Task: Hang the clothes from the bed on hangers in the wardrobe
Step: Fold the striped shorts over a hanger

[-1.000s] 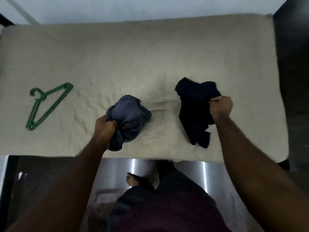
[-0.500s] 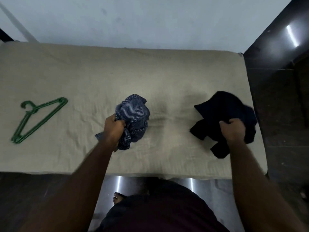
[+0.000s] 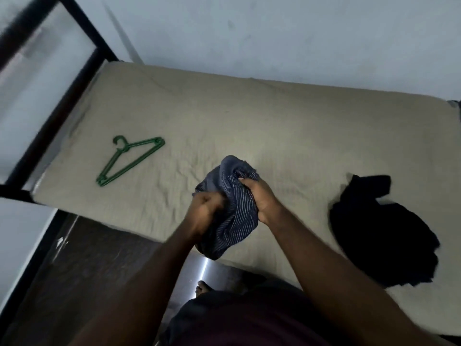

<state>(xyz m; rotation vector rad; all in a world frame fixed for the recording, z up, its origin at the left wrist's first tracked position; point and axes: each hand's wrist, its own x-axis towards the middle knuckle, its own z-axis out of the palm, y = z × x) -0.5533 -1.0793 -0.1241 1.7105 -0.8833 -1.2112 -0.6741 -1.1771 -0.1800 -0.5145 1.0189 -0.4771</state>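
A bunched blue striped garment hangs in front of me over the bed's near edge. My left hand grips its left side, blurred by motion. My right hand grips its upper right part. A dark navy garment lies crumpled on the beige bed at the right, free of both hands. A green plastic hanger lies flat on the bed at the left, well away from my hands.
A black bed frame runs along the left end of the bed. A pale wall stands behind it. Dark floor lies below at the left, and my bare foot shows near the bed's edge.
My right hand let go of the dark garment, which now lies on the bed, and moved left to take the striped garment. The view swung left.
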